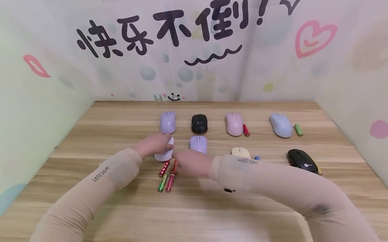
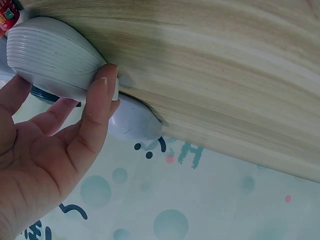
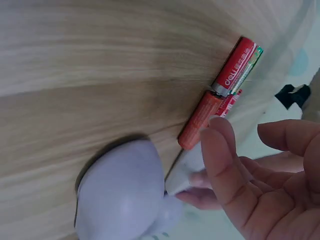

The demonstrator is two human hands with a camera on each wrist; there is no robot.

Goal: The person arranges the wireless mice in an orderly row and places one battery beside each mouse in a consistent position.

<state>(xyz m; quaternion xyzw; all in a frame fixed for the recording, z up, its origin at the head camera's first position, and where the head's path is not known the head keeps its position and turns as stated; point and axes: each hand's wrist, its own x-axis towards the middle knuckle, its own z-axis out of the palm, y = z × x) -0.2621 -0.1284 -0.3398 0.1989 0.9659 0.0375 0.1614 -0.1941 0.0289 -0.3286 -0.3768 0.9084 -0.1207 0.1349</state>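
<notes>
My left hand (image 1: 153, 144) grips a white computer mouse (image 1: 164, 156), its fingers and thumb at the sides. In the left wrist view the ribbed side of the mouse (image 2: 55, 57) faces the camera. My right hand (image 1: 194, 163) is just right of it, thumb and fingers apart with nothing between them. Beside its fingertips lies an orange battery (image 3: 200, 120), end to end with a red battery (image 3: 235, 67). Another red battery (image 1: 163, 168) and a green battery (image 1: 162, 183) lie to their left. A lavender mouse (image 1: 198, 144) sits just behind the right hand.
Along the back stand a purple mouse (image 1: 168, 122), a black mouse (image 1: 199, 123), a pink mouse (image 1: 234, 124) and a blue mouse (image 1: 281, 125). A cream mouse (image 1: 240, 152) and another black mouse (image 1: 302, 160) are partly behind the right sleeve. A printed curtain (image 1: 125, 79) borders the table.
</notes>
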